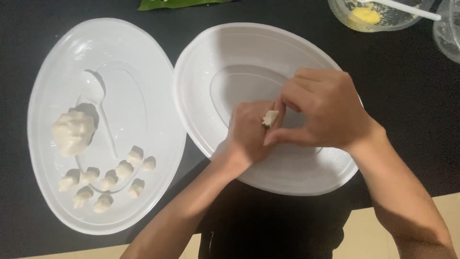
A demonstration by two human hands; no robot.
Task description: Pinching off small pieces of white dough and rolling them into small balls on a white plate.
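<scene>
Both my hands meet over the white oval dish (230,52) in the middle. My left hand (247,136) and my right hand (326,112) pinch one small pale piece of dough (270,118) between their fingertips. To the left lies a second white oval plate (52,62). On it sit a larger lump of dough (73,132), a white plastic spoon (98,103) and several small shaped dough pieces (109,181) in two rows near its front edge.
The surface is black (407,86), with a pale edge strip at the front right. A clear bowl with yellow filling (366,15) and a white utensil stands at the back right, another clear container (448,33) beside it. A green leaf (167,4) lies at the back.
</scene>
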